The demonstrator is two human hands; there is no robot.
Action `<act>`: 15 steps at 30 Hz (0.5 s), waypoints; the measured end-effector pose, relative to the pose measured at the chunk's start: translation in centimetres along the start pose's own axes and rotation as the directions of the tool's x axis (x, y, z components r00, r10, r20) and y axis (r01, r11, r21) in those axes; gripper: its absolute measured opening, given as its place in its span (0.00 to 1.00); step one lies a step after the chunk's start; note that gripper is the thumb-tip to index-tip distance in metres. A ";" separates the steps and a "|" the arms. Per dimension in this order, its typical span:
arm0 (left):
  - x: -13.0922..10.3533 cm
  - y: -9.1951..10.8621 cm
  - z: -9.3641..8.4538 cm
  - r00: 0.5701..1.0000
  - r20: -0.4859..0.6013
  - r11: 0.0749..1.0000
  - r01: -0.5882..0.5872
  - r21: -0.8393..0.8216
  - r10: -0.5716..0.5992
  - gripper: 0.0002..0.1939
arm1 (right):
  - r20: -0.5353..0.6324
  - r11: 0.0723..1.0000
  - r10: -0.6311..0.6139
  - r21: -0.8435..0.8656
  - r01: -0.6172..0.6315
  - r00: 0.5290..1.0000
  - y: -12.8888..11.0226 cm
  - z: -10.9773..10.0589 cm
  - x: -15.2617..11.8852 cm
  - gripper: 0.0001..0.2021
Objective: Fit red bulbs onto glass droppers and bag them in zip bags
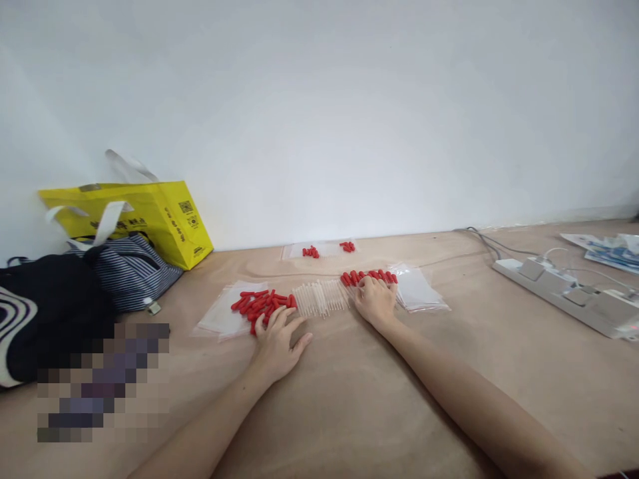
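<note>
My left hand [279, 342] lies palm down with its thumb and fingers spread, the fingertips touching the near edge of a loose pile of small red club-shaped pieces [254, 305]. Part of that pile rests on clear plastic bags [214, 316]. Thin whitish sticks [319, 297] lie side by side in a row between my hands. At the right end of the row, my right hand [375, 299] is closed, fingers bent down over a line of red pieces [354, 276]. Its fingertips are partly hidden, so what they grip does not show.
More clear bags [419, 287] are stacked right of my right hand. Near the wall, another bag [294, 251] holds red pieces and sticks. A power strip [564, 296] with cables stands at right. A yellow bag [170, 226], striped bag [137, 269] and black bag [60, 313] occupy the left.
</note>
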State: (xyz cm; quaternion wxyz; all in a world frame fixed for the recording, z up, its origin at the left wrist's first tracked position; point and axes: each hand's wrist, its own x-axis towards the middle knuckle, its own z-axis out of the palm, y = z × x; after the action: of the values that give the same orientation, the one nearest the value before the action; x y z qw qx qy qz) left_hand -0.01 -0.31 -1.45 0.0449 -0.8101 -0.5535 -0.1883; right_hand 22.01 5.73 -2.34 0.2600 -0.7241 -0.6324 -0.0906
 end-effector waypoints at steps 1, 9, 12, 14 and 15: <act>0.1 -0.1 -0.1 1.000 -0.030 1.000 0.005 0.008 -0.005 0.13 | -0.010 1.000 -0.018 0.010 0.018 1.000 -0.1 -0.1 0.0 0.08; 1.2 -2.4 -1.0 0.952 -0.239 0.972 0.216 0.091 -0.189 0.09 | 0.117 0.995 -0.076 -0.059 0.084 0.990 -1.8 -0.5 0.1 0.13; 1.4 -3.1 -0.8 0.944 -0.284 0.973 0.204 0.108 -0.166 0.08 | 0.189 0.993 -0.050 -0.097 0.069 0.981 -2.2 -0.4 0.5 0.13; 1.7 -3.2 -0.5 0.945 -0.304 0.979 0.162 0.123 -0.118 0.09 | 0.217 0.992 -0.038 -0.107 0.062 0.976 -2.3 -0.3 0.8 0.13; 1.8 -3.2 -0.3 0.945 -0.311 0.981 0.145 0.132 -0.098 0.09 | 0.225 0.992 -0.033 -0.111 0.059 0.974 -2.4 -0.2 0.9 0.12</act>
State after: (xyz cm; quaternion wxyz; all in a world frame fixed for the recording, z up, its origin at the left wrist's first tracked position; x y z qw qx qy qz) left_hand -2.41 2.41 -0.97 0.1795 -0.7299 -0.6020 -0.2695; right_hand 19.86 6.64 -1.14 0.1422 -0.7288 -0.6679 -0.0517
